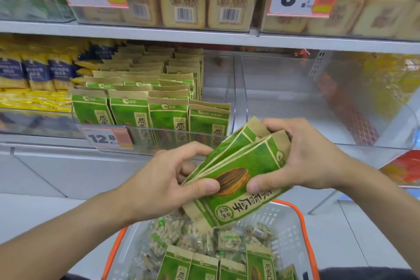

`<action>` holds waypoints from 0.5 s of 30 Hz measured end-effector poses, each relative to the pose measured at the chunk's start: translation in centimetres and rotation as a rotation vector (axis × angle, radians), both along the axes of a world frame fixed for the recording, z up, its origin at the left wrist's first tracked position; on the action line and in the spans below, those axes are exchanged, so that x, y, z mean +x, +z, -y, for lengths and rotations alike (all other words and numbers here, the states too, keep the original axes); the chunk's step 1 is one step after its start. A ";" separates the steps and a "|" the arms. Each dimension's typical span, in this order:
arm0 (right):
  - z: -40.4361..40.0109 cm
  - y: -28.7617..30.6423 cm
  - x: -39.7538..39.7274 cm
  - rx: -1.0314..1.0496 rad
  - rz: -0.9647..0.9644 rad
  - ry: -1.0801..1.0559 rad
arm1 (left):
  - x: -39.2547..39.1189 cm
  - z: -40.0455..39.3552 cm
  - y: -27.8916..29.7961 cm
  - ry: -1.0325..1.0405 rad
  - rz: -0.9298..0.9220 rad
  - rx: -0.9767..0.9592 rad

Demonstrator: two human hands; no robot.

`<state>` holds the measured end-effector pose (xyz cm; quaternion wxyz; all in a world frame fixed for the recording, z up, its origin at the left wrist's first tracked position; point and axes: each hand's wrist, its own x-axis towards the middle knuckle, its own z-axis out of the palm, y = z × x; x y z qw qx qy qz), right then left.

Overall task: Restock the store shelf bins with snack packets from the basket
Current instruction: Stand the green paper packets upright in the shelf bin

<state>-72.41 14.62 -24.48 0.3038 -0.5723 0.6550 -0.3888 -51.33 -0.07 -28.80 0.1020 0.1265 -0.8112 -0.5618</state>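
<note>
Your left hand [163, 179] and right hand [302, 157] both grip a packet stack [238, 173]; the bin [145, 138] is mostly stocked, the basket [293, 229] still holds more.

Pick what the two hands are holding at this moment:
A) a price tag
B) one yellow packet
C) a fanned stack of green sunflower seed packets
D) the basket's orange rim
C: the left hand and right hand both grip a fanned stack of green sunflower seed packets above the basket.
</note>
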 end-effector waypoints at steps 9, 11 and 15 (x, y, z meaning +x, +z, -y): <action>0.8 -1.2 0.8 0.028 0.174 0.112 | 1.5 0.2 0.9 -0.020 0.013 0.064; 1.1 -1.7 1.1 0.032 0.254 0.169 | 1.6 0.4 0.9 0.007 -0.003 0.078; 1.5 -2.0 1.2 -0.035 0.326 0.141 | 1.2 0.8 0.8 0.199 -0.181 0.158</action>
